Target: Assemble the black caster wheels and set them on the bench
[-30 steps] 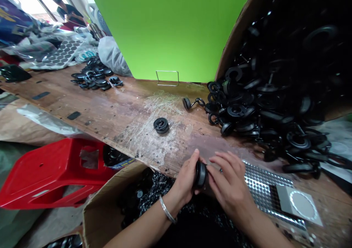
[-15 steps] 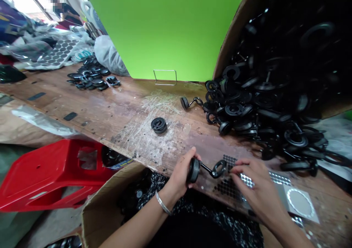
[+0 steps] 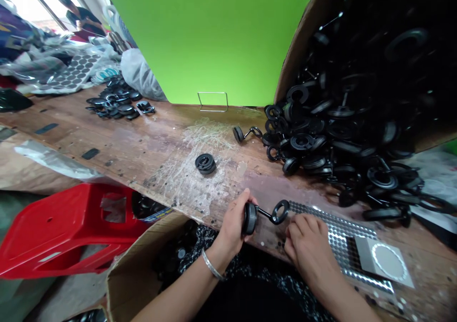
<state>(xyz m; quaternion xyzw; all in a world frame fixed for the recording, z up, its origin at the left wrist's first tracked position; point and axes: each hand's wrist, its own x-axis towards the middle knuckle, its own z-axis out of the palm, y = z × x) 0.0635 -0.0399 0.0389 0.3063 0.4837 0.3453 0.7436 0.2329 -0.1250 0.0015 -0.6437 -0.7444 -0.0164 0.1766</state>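
Note:
My left hand (image 3: 233,223) grips a black round knob with a short arm and ring (image 3: 262,214), held just above the near edge of the worn wooden bench (image 3: 150,146). My right hand (image 3: 306,246) rests to its right, fingertips on the left end of a shiny sheet of small round stickers (image 3: 339,234); whether it pinches a sticker is not visible. A silver bangle circles my left wrist.
A tipped cardboard box (image 3: 303,41) spills a heap of black parts (image 3: 332,141) at the right. One black disc (image 3: 205,163) and one loose knob part (image 3: 246,133) lie mid-bench. More parts (image 3: 116,104) lie far left. A red stool (image 3: 60,227) and an open carton (image 3: 143,269) stand below.
My right hand left the knob, reached right onto the sticker sheet, then drew back toward the sheet's left end. The left hand turned the part so its ring points right.

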